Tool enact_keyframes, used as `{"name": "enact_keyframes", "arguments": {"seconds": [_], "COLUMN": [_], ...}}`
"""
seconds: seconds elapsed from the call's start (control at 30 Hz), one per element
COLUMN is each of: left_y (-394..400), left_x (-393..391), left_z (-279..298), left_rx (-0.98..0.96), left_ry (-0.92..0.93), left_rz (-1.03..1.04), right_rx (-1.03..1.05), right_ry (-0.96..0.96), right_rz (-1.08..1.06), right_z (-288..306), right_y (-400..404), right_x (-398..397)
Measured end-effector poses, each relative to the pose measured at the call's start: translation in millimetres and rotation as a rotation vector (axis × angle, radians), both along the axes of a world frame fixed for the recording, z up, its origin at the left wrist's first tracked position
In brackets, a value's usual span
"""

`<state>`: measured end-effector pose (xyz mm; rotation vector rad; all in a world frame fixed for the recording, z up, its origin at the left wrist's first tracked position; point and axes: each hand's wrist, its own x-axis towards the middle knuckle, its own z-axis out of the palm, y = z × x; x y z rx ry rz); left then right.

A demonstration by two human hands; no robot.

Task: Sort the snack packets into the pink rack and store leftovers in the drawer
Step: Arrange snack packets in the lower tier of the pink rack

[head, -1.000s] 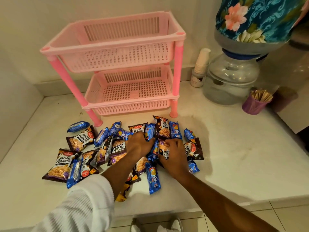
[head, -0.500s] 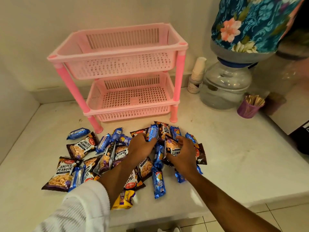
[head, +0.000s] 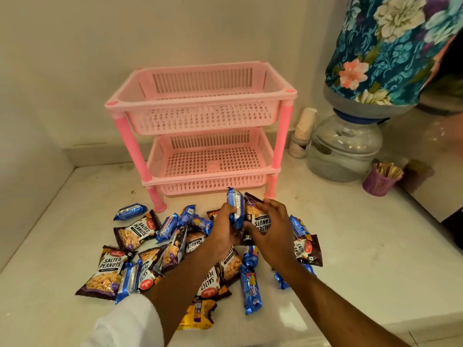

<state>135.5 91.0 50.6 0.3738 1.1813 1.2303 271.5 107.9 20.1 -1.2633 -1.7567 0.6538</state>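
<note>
A pink two-tier rack (head: 200, 97) stands against the back wall with both baskets bare. In front of it, a heap of snack packets (head: 175, 246) lies on the white counter: dark salted peanut packets, blue biscuit packets and one yellow packet (head: 198, 315). My left hand (head: 223, 231) holds a blue biscuit packet (head: 235, 209) upright above the heap. My right hand (head: 270, 231) grips a salted peanuts packet (head: 258, 219) right beside it. Both hands hover just in front of the rack's lower basket.
A clear water jar (head: 345, 149) under a floral cover (head: 390, 46) stands at the right. A stack of paper cups (head: 303, 131) is beside it, and a purple cup of wooden sticks (head: 380, 180) sits further right. The counter's front edge (head: 325, 326) runs below the heap.
Both hands have risen off the heap, each lifting a packet: the left a blue biscuit packet, the right a peanut packet. The camera has tilted up, showing more wall.
</note>
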Motion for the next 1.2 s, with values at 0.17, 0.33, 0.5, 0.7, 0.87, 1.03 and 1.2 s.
{"name": "enact_keyframes", "arguments": {"seconds": [0.17,0.33,0.5,0.7,0.87,1.03,1.2], "left_y": [-11,-20,-18,-12,-6,5,25], "left_x": [-18,-35,-58,-82,-111,-133,-143], "left_z": [3,6,9,18,20,20,30], "left_rx": [0.099,0.147,0.152,0.181,0.18,0.143,0.182], "left_ry": [-0.201,-0.256,-0.203,-0.124,0.13,0.343,0.518], "left_rz": [-0.02,0.045,0.099,0.12,0.093,0.121,0.08], "right_rx": [0.057,-0.143,-0.642,-0.749,-0.717,-0.703,-0.783], "right_ry": [0.043,0.236,0.498,0.651,0.734,0.705,0.698], "right_rz": [0.052,0.083,0.158,0.371,0.257,0.154,0.097], "right_z": [3,9,16,22,31,39,51], "right_y": [-6,-2,13,25,28,40,60], "right_x": [-21,-31,-41,-57,-74,-88,-113]}}
